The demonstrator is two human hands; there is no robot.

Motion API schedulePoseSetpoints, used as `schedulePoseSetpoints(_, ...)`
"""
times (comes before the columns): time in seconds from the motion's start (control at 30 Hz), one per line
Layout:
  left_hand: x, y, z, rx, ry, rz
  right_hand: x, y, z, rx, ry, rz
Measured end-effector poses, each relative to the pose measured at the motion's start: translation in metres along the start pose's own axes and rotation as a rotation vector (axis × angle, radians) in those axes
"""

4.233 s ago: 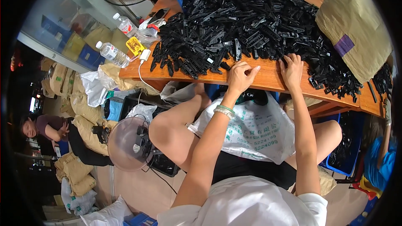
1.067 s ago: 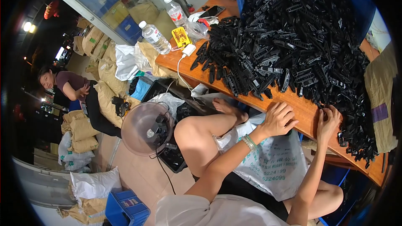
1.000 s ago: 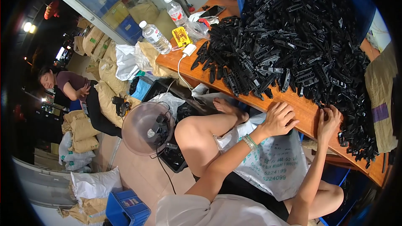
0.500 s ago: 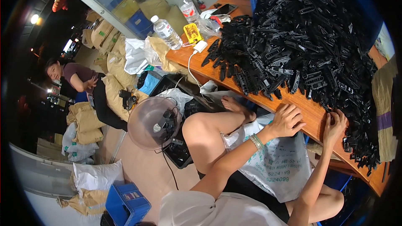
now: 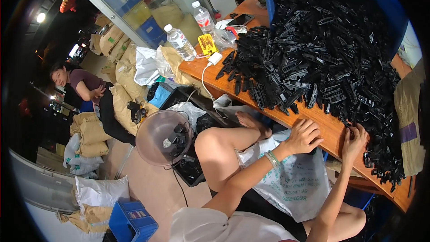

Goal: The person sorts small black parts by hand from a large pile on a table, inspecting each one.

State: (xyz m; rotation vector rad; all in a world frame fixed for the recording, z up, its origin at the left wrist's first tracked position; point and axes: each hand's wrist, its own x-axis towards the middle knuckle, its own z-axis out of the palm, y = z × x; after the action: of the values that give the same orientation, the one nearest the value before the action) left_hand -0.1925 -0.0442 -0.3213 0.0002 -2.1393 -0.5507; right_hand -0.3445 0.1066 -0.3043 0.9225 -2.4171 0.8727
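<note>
A large heap of black plastic parts [image 5: 322, 62], long and narrow with slotted bodies, covers much of the wooden table [image 5: 286, 115]. At the table's front edge, my left hand [image 5: 303, 137] is curled with its fingers bent downward. Something dark shows just beneath its fingers, too little of it to name. My right hand [image 5: 356, 142] is at the near border of the heap, thumb and fingers bent together beside loose black parts. What it pinches is hidden. Below both hands, a white printed woven sack [image 5: 291, 181] is spread over my lap.
Two water bottles [image 5: 181, 43], a yellow box [image 5: 207, 44] and a white charger [image 5: 214, 58] stand at the table's left. A translucent tub [image 5: 150, 139] holds black items near my knee. Stuffed sacks [image 5: 89, 127] and a blue crate [image 5: 132, 224] are left. A person [image 5: 87, 85] leans there.
My left hand has dropped slightly toward the table's front edge, and a dark thing now shows beneath it. My right hand is slightly lower, still at the heap. The view has shifted a little.
</note>
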Motion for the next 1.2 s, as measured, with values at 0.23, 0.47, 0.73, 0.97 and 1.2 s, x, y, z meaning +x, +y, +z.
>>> schedulePoseSetpoints(0.23,-0.002,-0.0019,0.0019,0.005,-0.003,0.001,0.0004,-0.0012,-0.0024,-0.018,0.002,0.004)
schedulePoseSetpoints(0.47,-0.0015,-0.0046,0.0017,0.039,0.002,0.022,0.0004,-0.0036,-0.004,0.002,0.013,-0.01)
schedulePoseSetpoints(0.73,-0.001,-0.0035,0.0008,0.05,0.0,0.022,0.002,-0.005,-0.0049,-0.045,-0.009,0.001)
schedulePoseSetpoints(0.97,-0.002,-0.0024,0.0003,0.023,-0.012,0.009,0.0016,-0.005,-0.005,-0.039,-0.014,0.01)
schedulePoseSetpoints(1.2,-0.0021,-0.0028,0.0001,0.056,0.008,0.027,0.0,-0.0029,-0.0034,-0.042,-0.01,0.003)
